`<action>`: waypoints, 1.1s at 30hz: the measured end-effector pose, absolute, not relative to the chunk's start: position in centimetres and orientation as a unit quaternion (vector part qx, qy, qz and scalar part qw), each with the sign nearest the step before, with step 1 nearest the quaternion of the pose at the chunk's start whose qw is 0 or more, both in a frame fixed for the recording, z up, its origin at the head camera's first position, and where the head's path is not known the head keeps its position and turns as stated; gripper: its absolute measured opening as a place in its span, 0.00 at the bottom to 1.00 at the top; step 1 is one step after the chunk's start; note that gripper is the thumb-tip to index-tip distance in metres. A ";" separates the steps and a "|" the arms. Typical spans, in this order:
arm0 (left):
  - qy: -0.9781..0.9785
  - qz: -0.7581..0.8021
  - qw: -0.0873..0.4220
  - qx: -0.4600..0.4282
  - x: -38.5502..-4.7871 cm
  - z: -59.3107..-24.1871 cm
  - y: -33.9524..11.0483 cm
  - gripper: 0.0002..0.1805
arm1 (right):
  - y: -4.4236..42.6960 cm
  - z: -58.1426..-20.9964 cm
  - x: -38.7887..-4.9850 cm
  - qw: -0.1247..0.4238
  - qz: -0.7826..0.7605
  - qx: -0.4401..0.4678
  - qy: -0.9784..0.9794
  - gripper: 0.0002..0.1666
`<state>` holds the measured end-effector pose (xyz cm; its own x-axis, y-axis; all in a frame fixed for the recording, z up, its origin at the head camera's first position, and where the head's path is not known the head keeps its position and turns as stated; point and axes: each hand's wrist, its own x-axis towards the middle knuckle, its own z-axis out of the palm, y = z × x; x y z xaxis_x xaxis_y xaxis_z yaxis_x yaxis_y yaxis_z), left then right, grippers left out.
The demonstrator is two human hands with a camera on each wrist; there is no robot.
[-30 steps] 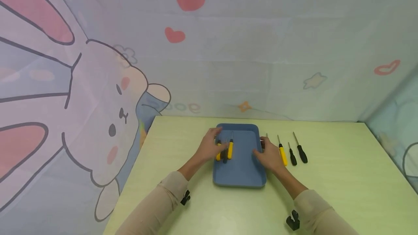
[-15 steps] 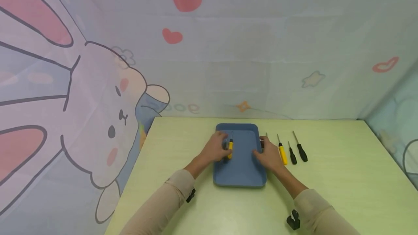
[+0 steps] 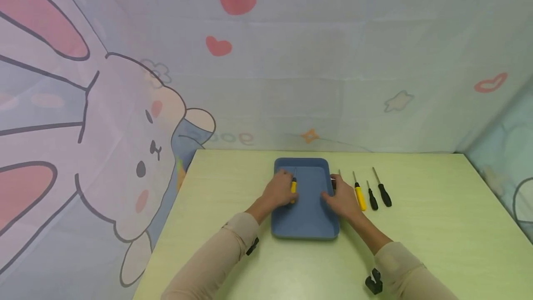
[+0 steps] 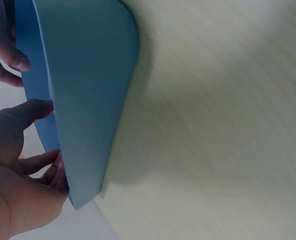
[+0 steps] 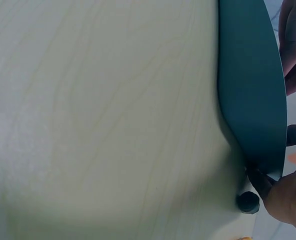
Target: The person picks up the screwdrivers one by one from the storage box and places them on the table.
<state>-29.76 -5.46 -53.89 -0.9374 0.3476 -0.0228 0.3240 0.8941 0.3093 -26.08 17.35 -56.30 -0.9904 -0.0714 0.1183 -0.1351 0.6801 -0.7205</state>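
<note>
One blue tray [image 3: 310, 223] on table [image 3: 441, 226], one yellow screwdriver [image 3: 294, 185] visible inside, left hand [image 3: 278, 192] over it, hold unclear, right hand [image 3: 343, 199] pinching tray, three screwdrivers [image 3: 360, 198] rightward, dark handle end [image 5: 248, 202] clear only from right wrist

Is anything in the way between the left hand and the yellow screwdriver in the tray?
Nothing that shows. In the head view, the left hand reaches over the side of the blue tray and partly covers the yellow screwdriver; I can't tell if they touch.
</note>
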 end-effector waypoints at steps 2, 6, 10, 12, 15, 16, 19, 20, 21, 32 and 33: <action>0.974 0.146 0.041 0.166 -29.8 -53.8 -5.1 0.29 | 17.3 -56.3 -26.1 0.043 0.397 0.057 -0.915 0.41; 0.978 0.138 0.047 0.149 -29.7 -53.5 -4.6 0.27 | 17.3 -56.3 -26.1 0.046 0.396 0.058 -0.915 0.41; 0.979 0.134 0.052 0.147 -29.6 -53.5 -4.2 0.22 | 17.2 -56.4 -26.1 0.045 0.399 0.056 -0.914 0.41; 0.979 0.132 0.048 0.150 -29.5 -53.4 -4.1 0.17 | 17.3 -56.5 -26.1 0.044 0.400 0.055 -0.914 0.41; 0.979 0.120 0.038 0.160 -29.5 -53.3 -3.9 0.08 | 17.3 -56.6 -26.1 0.046 0.398 0.056 -0.915 0.41; 0.980 0.110 0.032 0.165 -29.5 -53.3 -3.8 0.07 | 17.3 -56.6 -26.1 0.048 0.397 0.057 -0.915 0.41; 0.981 0.094 0.022 0.171 -29.3 -53.2 -3.5 0.08 | 17.4 -56.6 -26.1 0.050 0.396 0.059 -0.915 0.41; 0.981 0.089 0.020 0.171 -29.2 -53.3 -3.3 0.08 | 17.4 -56.6 -26.1 0.050 0.396 0.059 -0.915 0.41; 0.981 0.089 0.019 0.171 -29.2 -53.4 -3.2 0.08 | 17.4 -56.6 -26.1 0.050 0.397 0.059 -0.914 0.41; 0.979 0.125 0.018 0.159 -28.5 -53.7 -2.3 0.05 | 17.3 -56.5 -25.9 0.052 0.394 0.056 -0.916 0.41; 0.979 0.131 0.020 0.155 -28.5 -53.7 -2.4 0.04 | 17.3 -56.5 -25.9 0.052 0.395 0.056 -0.916 0.41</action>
